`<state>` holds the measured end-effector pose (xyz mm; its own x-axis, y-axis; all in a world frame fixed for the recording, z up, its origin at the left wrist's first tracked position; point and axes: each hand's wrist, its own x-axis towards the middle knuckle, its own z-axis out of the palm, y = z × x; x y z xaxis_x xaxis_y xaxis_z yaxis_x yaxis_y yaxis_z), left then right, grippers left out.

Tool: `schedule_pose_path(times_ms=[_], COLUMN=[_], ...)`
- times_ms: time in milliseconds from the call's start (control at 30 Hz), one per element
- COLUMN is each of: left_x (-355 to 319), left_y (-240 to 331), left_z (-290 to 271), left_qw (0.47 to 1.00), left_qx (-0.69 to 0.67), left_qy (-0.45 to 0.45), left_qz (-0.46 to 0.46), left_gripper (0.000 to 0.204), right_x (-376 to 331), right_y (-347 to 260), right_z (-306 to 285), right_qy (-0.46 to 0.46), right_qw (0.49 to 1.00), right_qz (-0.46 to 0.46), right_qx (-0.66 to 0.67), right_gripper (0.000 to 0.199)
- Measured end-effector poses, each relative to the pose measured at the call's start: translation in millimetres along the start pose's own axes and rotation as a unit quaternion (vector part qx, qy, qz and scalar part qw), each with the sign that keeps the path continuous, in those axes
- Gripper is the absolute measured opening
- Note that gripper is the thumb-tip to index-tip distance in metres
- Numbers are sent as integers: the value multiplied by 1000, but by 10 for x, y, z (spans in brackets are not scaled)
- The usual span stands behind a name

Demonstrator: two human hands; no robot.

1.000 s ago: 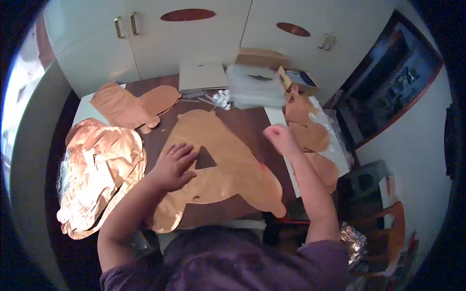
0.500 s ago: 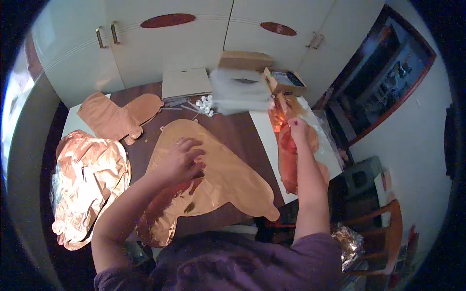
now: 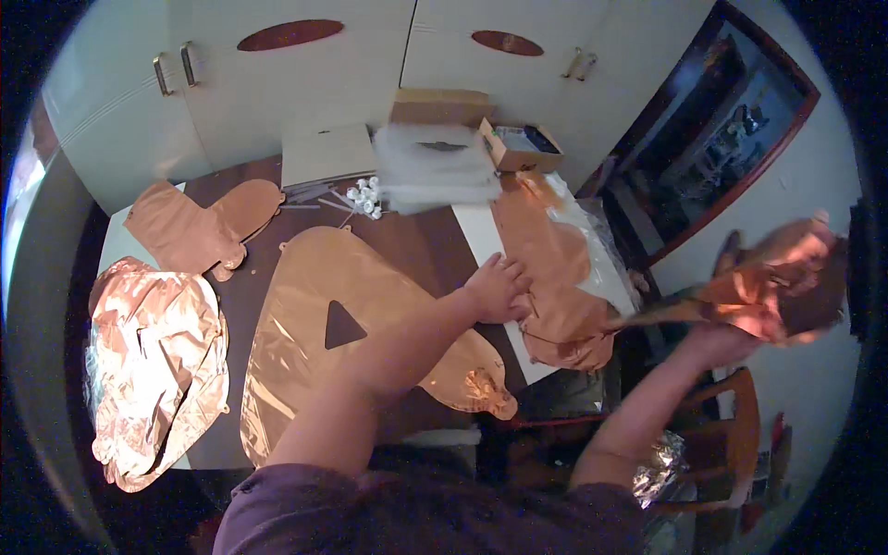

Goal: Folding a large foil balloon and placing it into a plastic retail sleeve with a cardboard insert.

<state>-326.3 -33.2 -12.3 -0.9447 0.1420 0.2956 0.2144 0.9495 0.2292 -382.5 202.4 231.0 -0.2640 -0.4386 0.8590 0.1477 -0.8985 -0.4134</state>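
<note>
1. The raised foil balloon point(image 3: 772, 287) you hold gleams orange-copper, darkening to brown.
2. The flat foil balloons point(image 3: 553, 268) at your right are duller copper.
3. The foil balloon with a triangular hole point(image 3: 301, 319) before you is golden-copper.
4. Your worktop point(image 3: 421, 250) shows dark brown and white.
5. Your shirt point(image 3: 444, 523) is dark purple.

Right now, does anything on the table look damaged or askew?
Slightly: the middle copper foil shape looks crinkled at its lower right end, odd because its upper part lies much smoother. I see no spill.
</note>
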Motion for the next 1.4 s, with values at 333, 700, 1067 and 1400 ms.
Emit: schedule_pose_path(times_ms=[333,700,1067,1400], left_x=[-1283,-3715,-3718,-4302], left_y=[13,99,-177,-1660], left_z=[-1098,-1373,-1688,-1756], left_qw=[982,957,906,872], left_qx=[-72,79,-131,35], left_qy=[125,106,151,220], left_qz=[-122,-259,-372,-436], left_gripper=[46,57,42,35], right_x=[455,-1113,-1036,-462], right_y=[1602,4008,3949,5158], right_z=[149,1167,1076,1447], right_qy=[119,-185,-245,-532], right_qw=[960,669,653,628], right_qz=[223,147,210,82], right_qx=[-117,-705,-685,-562], right_gripper=[22,16,32,22])
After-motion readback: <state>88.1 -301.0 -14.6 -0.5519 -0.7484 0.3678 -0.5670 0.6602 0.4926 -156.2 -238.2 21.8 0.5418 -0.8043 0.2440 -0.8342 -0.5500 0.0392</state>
